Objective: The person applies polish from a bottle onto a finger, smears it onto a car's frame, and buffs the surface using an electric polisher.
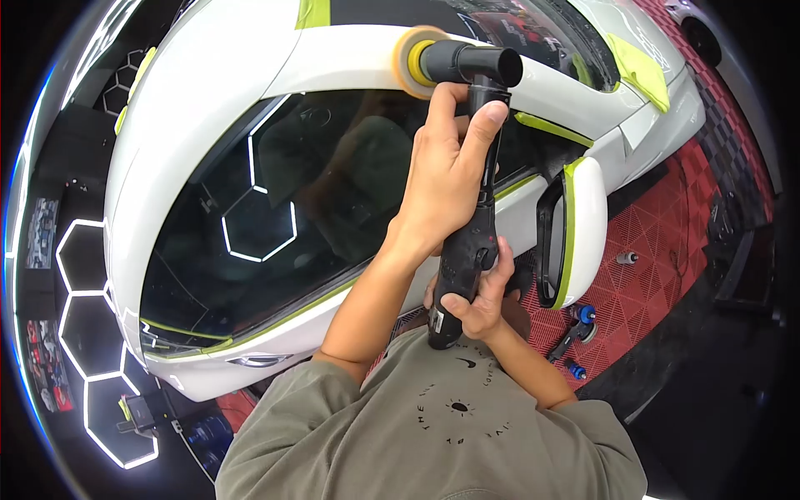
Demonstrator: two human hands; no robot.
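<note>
A black car polisher (461,260) stands nearly upright in front of my chest, its round orange and yellow pad (406,65) against the white roof pillar (354,57) of a car. Up near the polisher's head, my left hand (446,171) is closed around the slim neck, thumb along the right side. Lower down, my right hand (485,296) wraps the thick handle, with its thumb across the front. Green masking tape (554,129) edges the windows. Below the pad is the dark side window (275,192), with hexagon lights reflected in it.
The white side mirror (586,229) juts out right of my hands. On the red tiled floor (658,208) lie a small bottle (627,258) and another tool with blue parts (575,337). A green cloth (640,71) hangs over the car's front. Hexagon lights (83,292) line the left wall.
</note>
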